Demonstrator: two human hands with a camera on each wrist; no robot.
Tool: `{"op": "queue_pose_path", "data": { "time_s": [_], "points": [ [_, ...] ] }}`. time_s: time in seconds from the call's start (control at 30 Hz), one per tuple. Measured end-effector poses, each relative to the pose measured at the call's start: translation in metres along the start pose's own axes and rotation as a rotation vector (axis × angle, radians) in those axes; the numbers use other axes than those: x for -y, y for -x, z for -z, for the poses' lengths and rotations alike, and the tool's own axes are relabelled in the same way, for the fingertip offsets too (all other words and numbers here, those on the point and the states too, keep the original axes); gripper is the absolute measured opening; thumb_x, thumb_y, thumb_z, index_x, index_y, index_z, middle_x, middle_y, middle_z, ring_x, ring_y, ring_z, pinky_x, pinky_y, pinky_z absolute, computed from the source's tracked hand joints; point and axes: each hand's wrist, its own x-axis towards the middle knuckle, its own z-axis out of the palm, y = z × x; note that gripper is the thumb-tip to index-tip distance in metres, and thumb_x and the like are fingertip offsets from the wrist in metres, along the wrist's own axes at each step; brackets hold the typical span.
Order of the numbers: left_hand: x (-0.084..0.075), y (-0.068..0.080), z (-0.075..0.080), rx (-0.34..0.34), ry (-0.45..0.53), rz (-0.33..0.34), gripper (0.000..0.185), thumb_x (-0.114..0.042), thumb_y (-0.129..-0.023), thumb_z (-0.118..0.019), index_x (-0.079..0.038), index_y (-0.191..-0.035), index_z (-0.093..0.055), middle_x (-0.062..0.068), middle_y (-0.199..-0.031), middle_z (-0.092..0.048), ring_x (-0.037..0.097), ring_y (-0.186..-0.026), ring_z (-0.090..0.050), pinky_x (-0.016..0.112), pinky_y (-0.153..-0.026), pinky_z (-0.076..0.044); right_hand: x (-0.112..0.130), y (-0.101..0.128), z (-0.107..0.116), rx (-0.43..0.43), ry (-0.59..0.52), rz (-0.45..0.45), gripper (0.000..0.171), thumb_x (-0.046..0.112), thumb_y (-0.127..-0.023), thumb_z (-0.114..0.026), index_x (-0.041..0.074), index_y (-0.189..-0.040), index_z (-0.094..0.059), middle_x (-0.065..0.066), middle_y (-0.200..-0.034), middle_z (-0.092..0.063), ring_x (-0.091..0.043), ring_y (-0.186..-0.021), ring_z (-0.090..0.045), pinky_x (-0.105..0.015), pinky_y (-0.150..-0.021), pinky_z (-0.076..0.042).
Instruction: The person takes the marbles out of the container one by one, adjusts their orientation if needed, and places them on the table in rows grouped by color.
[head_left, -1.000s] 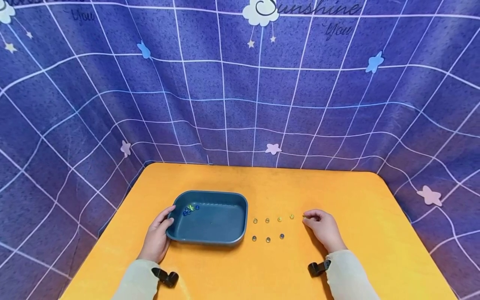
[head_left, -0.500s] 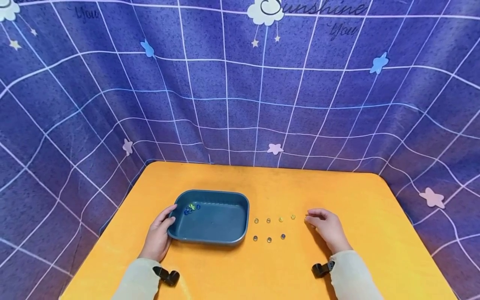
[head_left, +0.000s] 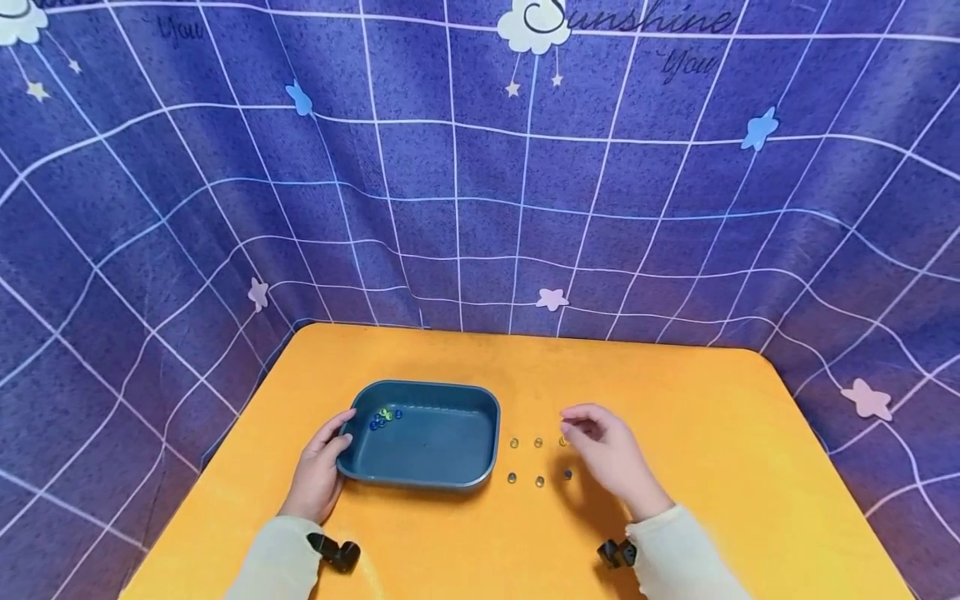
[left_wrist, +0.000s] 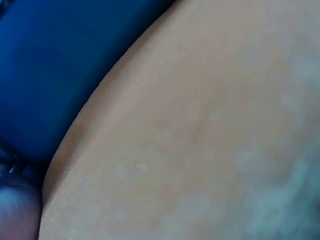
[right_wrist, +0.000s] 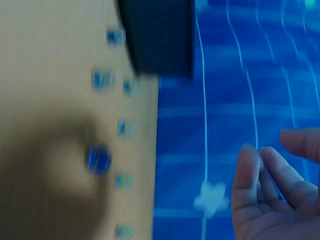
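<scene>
A dark blue tray [head_left: 450, 467] sits on the orange table [head_left: 712, 417] with a few blue and green marbles [head_left: 382, 416] in its far left corner. My left hand [head_left: 339, 430] holds the tray's left rim, thumb on top. In the left wrist view only the blurred tray wall [left_wrist: 50, 75] and a fingertip [left_wrist: 15, 210] show. Two short rows of glass marbles [head_left: 537, 442] lie to the right of the tray. My right hand [head_left: 573, 425] hovers over the right end of these rows with loosely bent fingers [right_wrist: 260, 190], and nothing shows between them.
A blue gridded cloth [head_left: 480, 192] hangs close behind the table and on both sides of it. Bare orange surface lies to the right of my right hand and behind the tray. In the right wrist view the table's marbles [right_wrist: 98, 160] appear blurred.
My right hand has moved left from beyond the marble rows to over their right end, hiding the rightmost marble. The left hand and tray have not moved.
</scene>
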Motion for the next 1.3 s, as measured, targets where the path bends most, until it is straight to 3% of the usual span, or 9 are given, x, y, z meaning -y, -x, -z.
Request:
{"op": "queue_pose_path", "data": {
  "time_s": [0.17, 0.37, 0.6, 0.9, 1.1, 1.3],
  "points": [
    [0.000, 0.000, -0.002, -0.011, -0.007, 0.005, 0.048, -0.013, -0.110, -0.047, -0.004, -0.157, -0.040, 0.006, -0.171, -0.015, 0.020, -0.154, -0.013, 0.030, -0.119, -0.030, 0.016, 0.002, -0.032, 0.138, 0.085, 0.135, 0.015, 0.009, -0.097, -0.072, 0.011, -0.112, -0.073, 0.000, -0.103, -0.069, -0.014, -0.094, -0.064, -0.031, -0.086, -0.056],
    [0.001, -0.001, -0.003, -0.014, -0.021, 0.014, 0.048, -0.013, -0.110, -0.048, -0.005, -0.157, -0.040, 0.006, -0.171, -0.016, 0.020, -0.154, -0.013, 0.035, -0.121, -0.026, 0.029, 0.003, -0.061, 0.277, 0.160, 0.250, 0.018, 0.009, -0.097, -0.072, 0.011, -0.114, -0.071, -0.002, -0.104, -0.066, -0.011, -0.089, -0.062, -0.032, -0.083, -0.056],
    [-0.001, 0.000, -0.003, -0.025, -0.025, 0.012, 0.048, -0.012, -0.110, -0.047, -0.004, -0.157, -0.040, 0.006, -0.170, -0.017, 0.020, -0.154, -0.013, 0.035, -0.122, -0.025, 0.045, -0.003, -0.088, 0.431, 0.307, 0.277, 0.024, 0.019, -0.100, -0.069, 0.014, -0.123, -0.069, 0.011, -0.107, -0.060, -0.011, -0.094, -0.059, -0.030, -0.085, -0.055],
    [0.001, -0.001, -0.004, -0.015, -0.026, 0.014, 0.048, -0.013, -0.110, -0.048, -0.005, -0.157, -0.040, 0.006, -0.170, -0.018, 0.021, -0.154, -0.014, 0.032, -0.121, -0.028, 0.063, -0.020, -0.127, 0.464, 0.392, 0.309, 0.033, 0.026, -0.102, -0.066, 0.014, -0.132, -0.066, 0.004, -0.124, -0.059, -0.012, -0.107, -0.060, -0.026, -0.088, -0.053],
    [0.002, 0.001, -0.002, -0.026, -0.025, 0.005, 0.049, -0.014, -0.110, -0.049, -0.004, -0.157, -0.039, 0.007, -0.170, -0.018, 0.022, -0.154, -0.014, 0.030, -0.120, -0.027, 0.075, -0.033, -0.158, 0.469, 0.482, 0.323, 0.034, 0.031, -0.102, -0.065, 0.017, -0.133, -0.065, 0.005, -0.127, -0.059, -0.008, -0.105, -0.059, -0.024, -0.090, -0.053],
    [-0.001, 0.000, -0.002, -0.018, -0.027, 0.006, 0.049, -0.015, -0.110, -0.048, -0.004, -0.157, -0.039, 0.007, -0.169, -0.018, 0.023, -0.154, -0.015, 0.024, -0.113, -0.036, 0.077, -0.052, -0.183, 0.448, 0.588, 0.312, 0.034, 0.033, -0.102, -0.066, 0.018, -0.132, -0.067, 0.004, -0.127, -0.062, -0.007, -0.109, -0.061, -0.026, -0.097, -0.052]
  ]
}}
